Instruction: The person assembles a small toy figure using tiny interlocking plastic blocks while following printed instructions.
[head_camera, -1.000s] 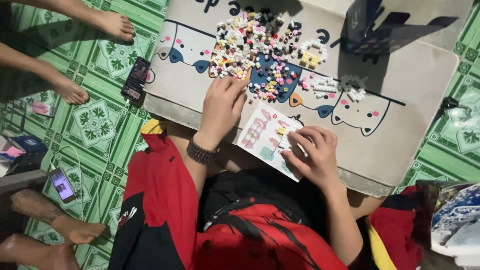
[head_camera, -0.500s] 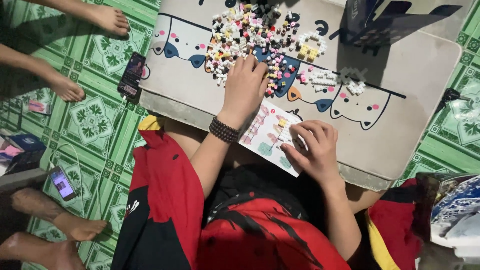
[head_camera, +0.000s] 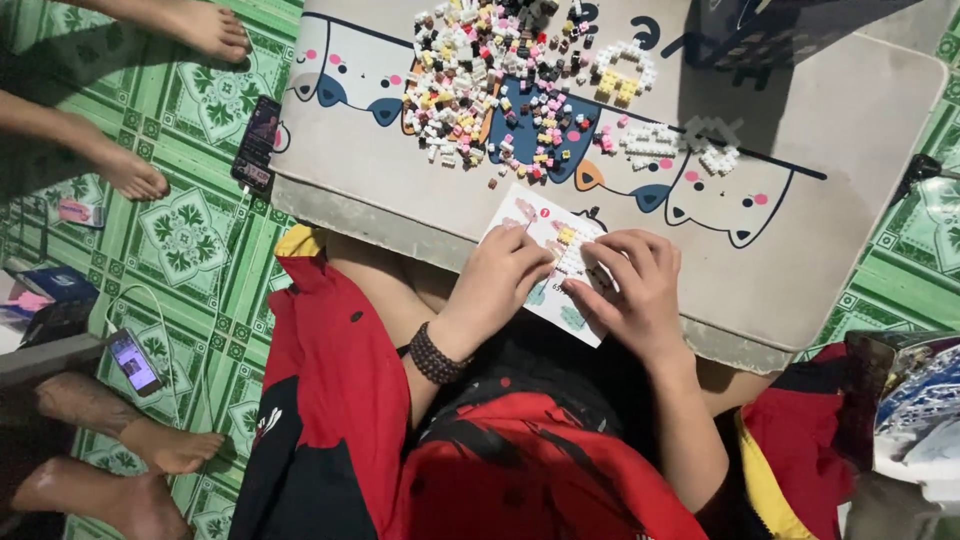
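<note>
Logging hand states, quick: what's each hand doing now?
Left hand: fingers curled on the instruction sheet.
Right hand: fingers pinched on the sheet; contents unclear.

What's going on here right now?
A person sits on the floor at a low table with a cartoon cat print. Both hands meet over an instruction sheet at the table's near edge: the left hand and right hand pinch a small build of tiny blocks between the fingertips. A loose pile of small coloured building blocks lies farther back. A phone lies at the table's left edge.
</note>
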